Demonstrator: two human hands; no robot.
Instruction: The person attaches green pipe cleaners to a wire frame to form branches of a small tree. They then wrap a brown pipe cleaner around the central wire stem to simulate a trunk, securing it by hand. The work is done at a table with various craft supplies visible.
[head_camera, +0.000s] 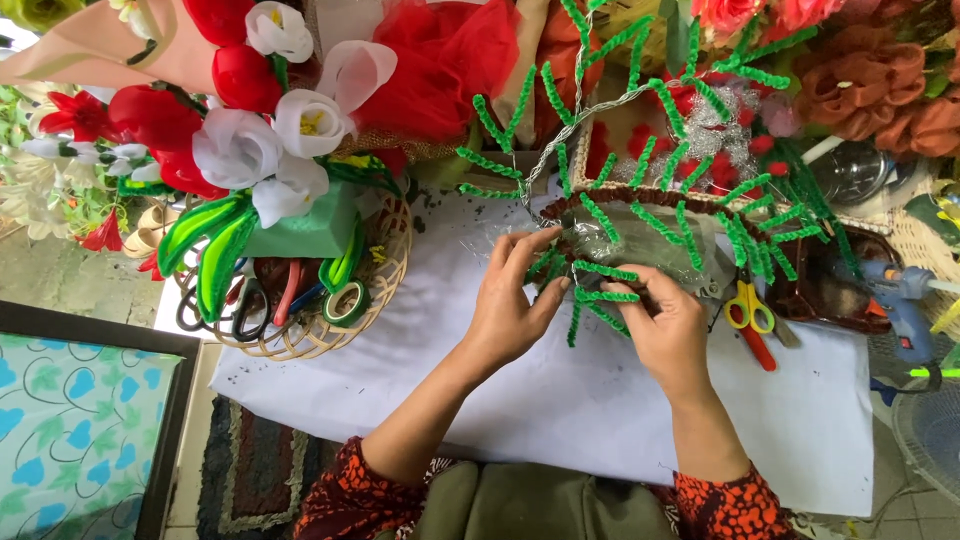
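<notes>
The left hand (505, 305) is resting on the brown wrapped stem (640, 197) of a pipe-cleaner branch, its fingers curled narrowly and pinching the stem where it bends down toward the person. The right hand (668, 325) is closing around a green pipe cleaner (605, 296) that is sticking out from the same bend, thumb and fingers gripping it just beside the left fingertips. The branch is lying across the middle of the white sheet (560, 400) that is covering the desk, its many green fuzzy twigs fanning up and to the right.

Just right of the right hand, yellow-handled scissors (748, 310) are lying on the sheet. Farther right, a blue glue gun (900, 300) is sitting near the desk's edge. To the left, a round wicker basket (300, 345) is holding red and white fabric flowers (250, 140), green looped leaves, several scissors and a roll of green tape (347, 302). Orange and red artificial flowers are crowding the top of the view. A framed panel with blue hearts (85, 430) is leaning at lower left.
</notes>
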